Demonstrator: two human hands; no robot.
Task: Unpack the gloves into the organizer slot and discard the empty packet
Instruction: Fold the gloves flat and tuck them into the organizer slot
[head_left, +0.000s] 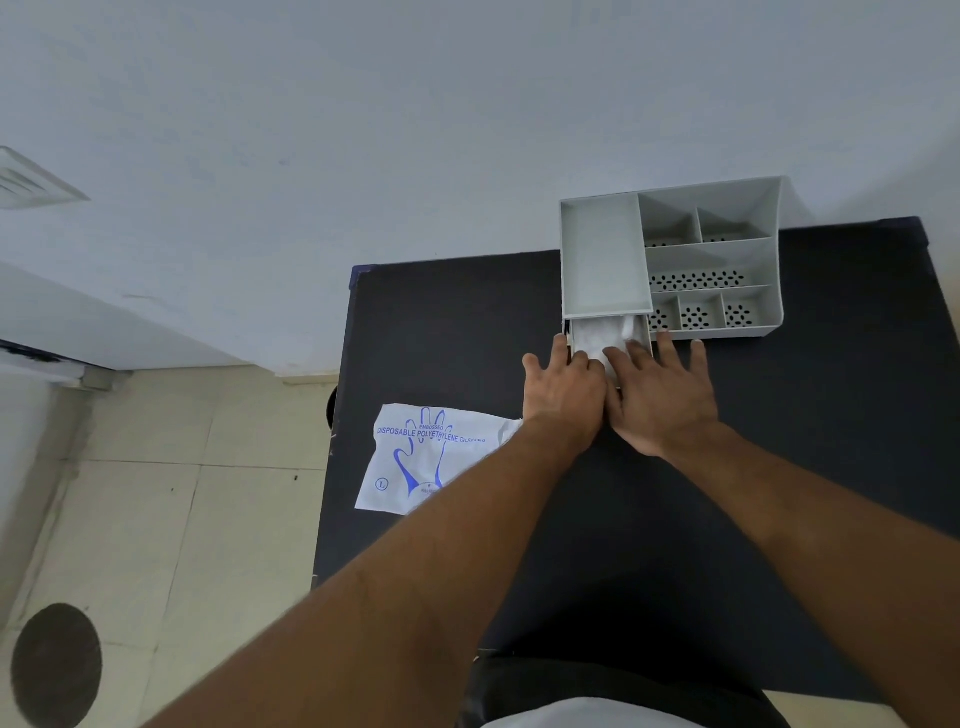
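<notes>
While hands (618, 395) press gloves (602, 332), packet (431, 457) reads "DISPOSABLE POLYETHYLENE GLOVES".

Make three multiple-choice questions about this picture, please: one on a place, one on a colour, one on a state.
1. Where is the packet?
A. in the organizer
B. on the table's left edge
C. on the floor

2. What colour is its print?
A. blue
B. red
C. green

3. How are the gloves?
A. sealed in the packet
B. under both hands in the organizer slot
C. on the floor

Answers:
1 B: it lies flat on the black table, overhanging the left edge.
2 A: its text and hand drawing are blue.
3 B: the left hand and right hand press them into the slot.
</notes>
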